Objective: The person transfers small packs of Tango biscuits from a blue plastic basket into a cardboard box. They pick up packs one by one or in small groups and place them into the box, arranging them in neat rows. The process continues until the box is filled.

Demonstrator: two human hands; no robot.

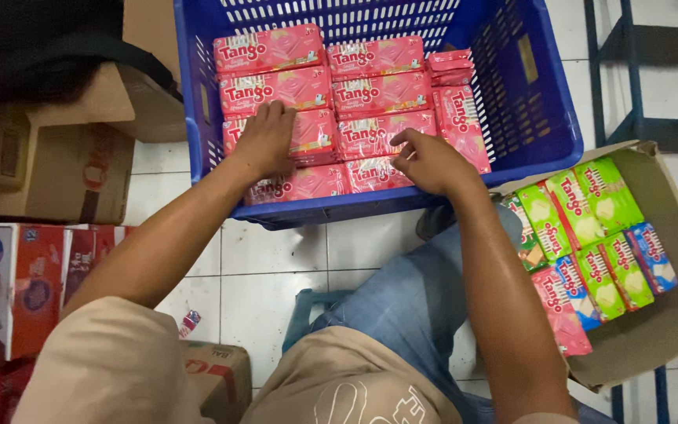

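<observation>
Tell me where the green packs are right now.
In the head view, the green packs stand in the open cardboard box at lower right, beside the blue crate, next to blue and pink packs.

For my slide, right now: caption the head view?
Both hands arrange pink wafer packs in a blue crate.

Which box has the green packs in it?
The open cardboard box on the right, beside the person's right arm. The blue crate under both hands holds only pink packs.
</observation>
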